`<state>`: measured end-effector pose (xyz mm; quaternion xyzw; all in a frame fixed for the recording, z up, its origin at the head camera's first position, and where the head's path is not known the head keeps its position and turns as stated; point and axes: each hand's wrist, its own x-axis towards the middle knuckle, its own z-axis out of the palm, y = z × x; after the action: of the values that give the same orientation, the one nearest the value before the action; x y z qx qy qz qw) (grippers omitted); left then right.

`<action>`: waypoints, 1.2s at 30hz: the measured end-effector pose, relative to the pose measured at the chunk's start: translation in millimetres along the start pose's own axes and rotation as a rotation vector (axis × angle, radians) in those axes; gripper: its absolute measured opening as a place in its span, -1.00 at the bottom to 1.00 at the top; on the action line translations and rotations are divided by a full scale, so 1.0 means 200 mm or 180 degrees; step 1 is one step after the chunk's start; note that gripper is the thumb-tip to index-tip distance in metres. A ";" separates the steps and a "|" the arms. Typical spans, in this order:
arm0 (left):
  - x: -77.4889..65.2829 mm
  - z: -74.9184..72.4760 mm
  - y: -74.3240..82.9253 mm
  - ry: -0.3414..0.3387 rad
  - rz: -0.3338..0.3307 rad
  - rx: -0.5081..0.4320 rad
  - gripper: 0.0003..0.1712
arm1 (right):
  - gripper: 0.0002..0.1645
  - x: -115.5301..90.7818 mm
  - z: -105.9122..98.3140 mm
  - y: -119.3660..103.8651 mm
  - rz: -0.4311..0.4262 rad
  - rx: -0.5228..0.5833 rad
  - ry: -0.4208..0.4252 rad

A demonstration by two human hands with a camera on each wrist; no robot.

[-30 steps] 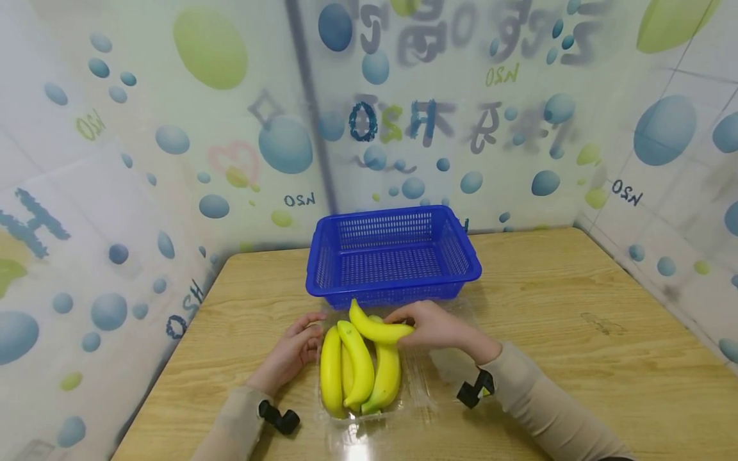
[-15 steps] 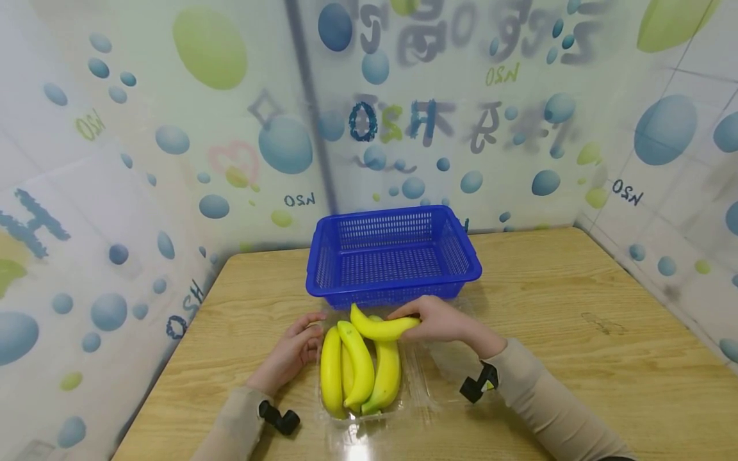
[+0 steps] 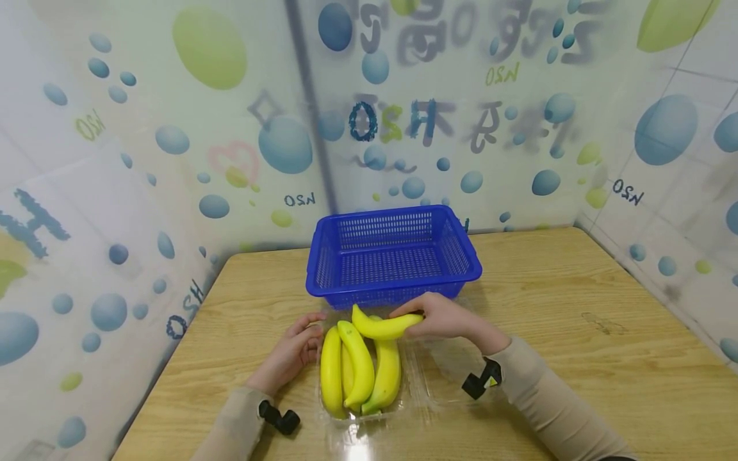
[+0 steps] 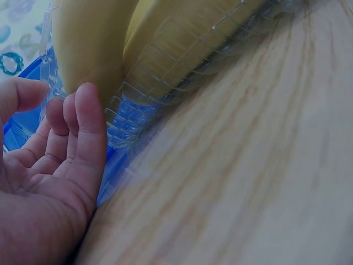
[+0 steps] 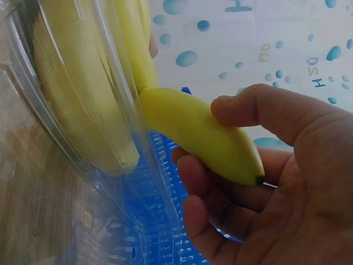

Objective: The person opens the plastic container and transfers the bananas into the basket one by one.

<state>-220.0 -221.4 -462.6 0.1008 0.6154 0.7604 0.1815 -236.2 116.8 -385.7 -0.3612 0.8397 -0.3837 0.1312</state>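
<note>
My right hand [image 3: 441, 315] pinches one end of a yellow banana [image 3: 383, 326] between thumb and fingers. In the right wrist view the dark tip of this banana [image 5: 201, 135] points into the palm. It lies crosswise above several other bananas [image 3: 359, 368] in an opened clear plastic box [image 3: 403, 410]. My left hand [image 3: 295, 351] is at the box's far left corner. Its loosely bent fingers [image 4: 88, 118] come up against the clear wall in the left wrist view, with the thumb close to the rim.
A blue perforated plastic basket [image 3: 394, 285] stands just behind the box, near the wall. The box's clear lid [image 3: 450, 374] lies folded out to the right on the wooden table [image 3: 576, 320]. Patterned walls [image 3: 403, 128] rise behind and at both sides.
My right hand has shifted slightly right and away from me, drawing the banana a little to the right. The left hand and the other bananas have stayed put.
</note>
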 end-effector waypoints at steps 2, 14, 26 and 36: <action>0.00 0.00 0.00 -0.0006 0.0002 -0.0009 -0.65 | -0.56 0.00 0.00 0.00 -0.0010 0.0030 -0.0006; 0.00 0.00 0.00 -0.0006 -0.0006 -0.0053 -0.68 | -0.55 -0.01 -0.03 -0.01 -0.0080 0.0162 -0.0008; 0.00 0.00 -0.01 0.0010 0.0024 -0.0083 -0.73 | -0.55 -0.03 -0.04 -0.02 -0.0065 0.0273 -0.0020; 0.00 0.00 -0.01 0.0040 0.0011 -0.0015 -0.68 | -0.55 -0.04 -0.05 -0.04 -0.0151 0.0307 -0.0024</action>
<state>-219.8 -220.6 -463.8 0.0967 0.6146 0.7628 0.1764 -232.2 124.7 -373.8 -0.3756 0.8110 -0.4254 0.1424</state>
